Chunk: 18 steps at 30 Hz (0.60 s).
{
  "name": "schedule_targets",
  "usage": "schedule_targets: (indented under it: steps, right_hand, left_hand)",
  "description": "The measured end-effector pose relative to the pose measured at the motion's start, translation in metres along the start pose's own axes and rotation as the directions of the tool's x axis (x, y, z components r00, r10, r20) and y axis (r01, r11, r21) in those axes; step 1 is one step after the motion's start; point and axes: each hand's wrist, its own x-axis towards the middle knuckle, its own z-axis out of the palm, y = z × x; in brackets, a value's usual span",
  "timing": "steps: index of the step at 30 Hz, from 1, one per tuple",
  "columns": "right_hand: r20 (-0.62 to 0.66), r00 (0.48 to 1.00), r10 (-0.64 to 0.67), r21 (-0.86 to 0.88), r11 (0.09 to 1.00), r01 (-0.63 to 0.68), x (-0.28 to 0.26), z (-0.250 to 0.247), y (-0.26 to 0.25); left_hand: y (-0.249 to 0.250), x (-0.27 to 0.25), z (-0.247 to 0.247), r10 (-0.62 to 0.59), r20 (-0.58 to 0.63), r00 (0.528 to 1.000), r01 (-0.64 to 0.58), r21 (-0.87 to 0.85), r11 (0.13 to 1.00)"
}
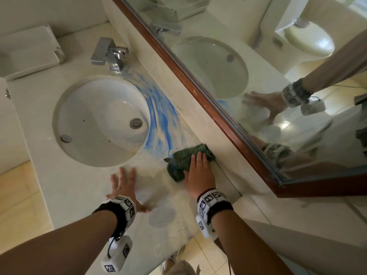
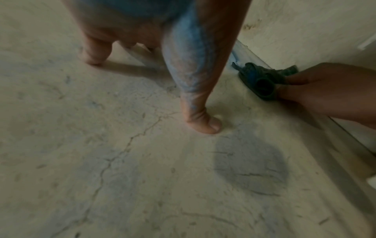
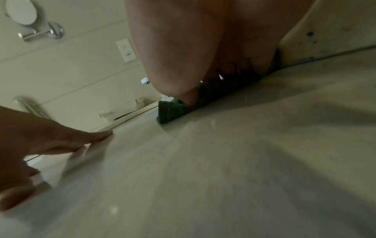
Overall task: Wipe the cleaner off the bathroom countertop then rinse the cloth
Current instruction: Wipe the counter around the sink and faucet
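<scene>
A dark green cloth (image 1: pixel 181 159) lies bunched on the beige marble countertop (image 1: pixel 79 187), just right of the round white sink (image 1: pixel 99 122). My right hand (image 1: pixel 198 171) presses flat on the cloth with straight fingers, close to the backsplash. Blue cleaner (image 1: pixel 158 116) is smeared in streaks along the sink's right rim, beyond the cloth. My left hand (image 1: pixel 123 183) rests flat on the counter in front of the sink, fingers spread; blue stains its palm in the left wrist view, where the cloth (image 2: pixel 262 82) shows under the right hand (image 2: pixel 325 95). The right wrist view shows the cloth (image 3: pixel 175 111).
A chrome faucet (image 1: pixel 111 53) stands behind the sink, with a white box (image 1: pixel 29 50) to its left. A wood-framed mirror (image 1: pixel 218 108) runs along the backsplash on the right. A grey round mark (image 1: pixel 161 217) sits near the counter's front edge. Tiled floor lies below.
</scene>
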Motion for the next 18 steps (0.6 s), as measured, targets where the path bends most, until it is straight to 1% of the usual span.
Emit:
schedule_targets:
  steps: [2, 4, 6, 8, 11, 12, 13, 14, 16, 18]
  right_hand:
    - [0.011, 1.0, -0.016, 0.008, 1.0, 0.016, -0.026, 0.01, 0.004]
    - [-0.046, 0.999, -0.012, 0.029, 0.999, 0.014, -0.061, 0.025, 0.011]
    - [-0.005, 1.0, -0.026, 0.06, 0.998, 0.026, -0.089, 0.037, 0.016]
    - [0.017, 0.999, -0.041, 0.044, 0.998, 0.04, -0.098, 0.044, 0.018]
    - [-0.043, 0.998, -0.047, 0.028, 0.998, 0.048, -0.077, 0.03, 0.015]
    - [-0.043, 0.997, -0.071, 0.036, 0.997, 0.072, -0.063, 0.021, 0.014]
    - [-0.012, 0.994, -0.11, 0.024, 0.994, 0.11, -0.047, 0.013, 0.013]
    - [-0.019, 0.99, -0.137, 0.015, 0.99, 0.137, -0.028, 0.005, 0.013]
    - [-0.054, 0.99, -0.129, 0.029, 0.991, 0.13, 0.005, -0.005, 0.01]
    - [-0.074, 0.991, -0.113, 0.019, 0.993, 0.115, 0.02, -0.012, 0.005]
  left_hand:
    - [-0.001, 0.0, 0.001, 0.002, -0.001, 1.0, -0.002, 0.002, 1.0]
    - [-0.002, 0.001, 0.001, 0.005, 0.001, 1.0, -0.005, -0.007, 1.0]
    - [-0.002, 0.001, 0.001, 0.002, 0.005, 1.0, -0.002, -0.011, 1.0]
    - [-0.001, 0.001, 0.0, -0.004, 0.014, 1.0, 0.004, -0.007, 1.0]
    - [0.001, 0.001, -0.001, -0.008, 0.023, 1.0, 0.008, -0.004, 1.0]
    - [0.002, 0.001, -0.001, -0.01, 0.026, 1.0, 0.01, -0.003, 1.0]
    - [0.003, 0.0, -0.001, -0.014, 0.028, 1.0, 0.014, -0.003, 1.0]
    - [0.003, 0.0, -0.002, -0.018, 0.029, 0.999, 0.018, 0.0, 1.0]
    - [0.004, -0.002, -0.003, -0.023, 0.03, 0.999, 0.022, 0.013, 1.0]
    - [0.004, -0.003, -0.003, -0.022, 0.026, 0.999, 0.022, 0.027, 0.999]
